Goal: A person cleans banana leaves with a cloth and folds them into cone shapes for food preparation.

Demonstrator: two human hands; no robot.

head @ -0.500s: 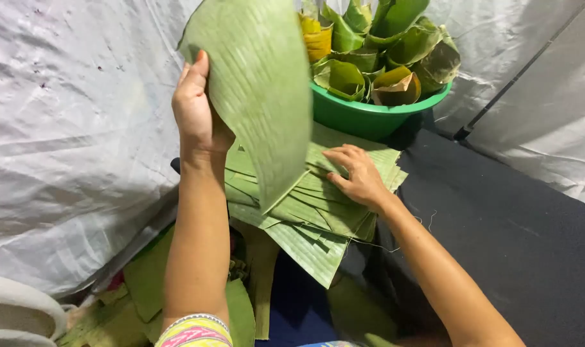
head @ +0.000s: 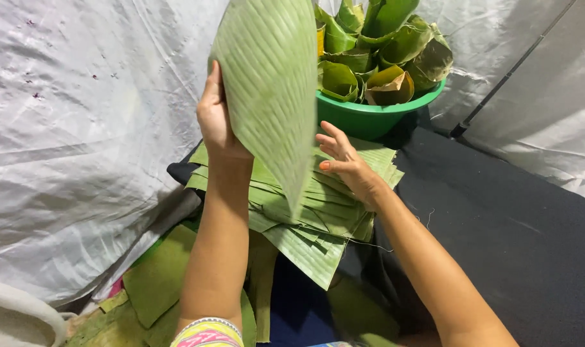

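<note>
One broad banana leaf (head: pixel 270 83) stood upright in the upper middle of the frame, gripped along its left edge by my left hand (head: pixel 216 119), thumb behind and fingers wrapped at the front, so that the pale ribbed face turned toward me and its narrow tip pointed down. Just right of that tip, my right hand (head: pixel 345 160) hovered with fingers spread and loosely curled, holding nothing, its palm over the stack of cut leaves (head: pixel 318 212) piled across the centre on a dark cloth (head: pixel 498 225). Behind the stack, toward the upper right, a green basin (head: pixel 369 115) was crowded with rolled leaf cups (head: pixel 382 58). White plastic sheeting (head: pixel 80 128) filled the left side, and loose leaf scraps (head: pixel 157 276) lay in the lower left beside my forearm.
</note>
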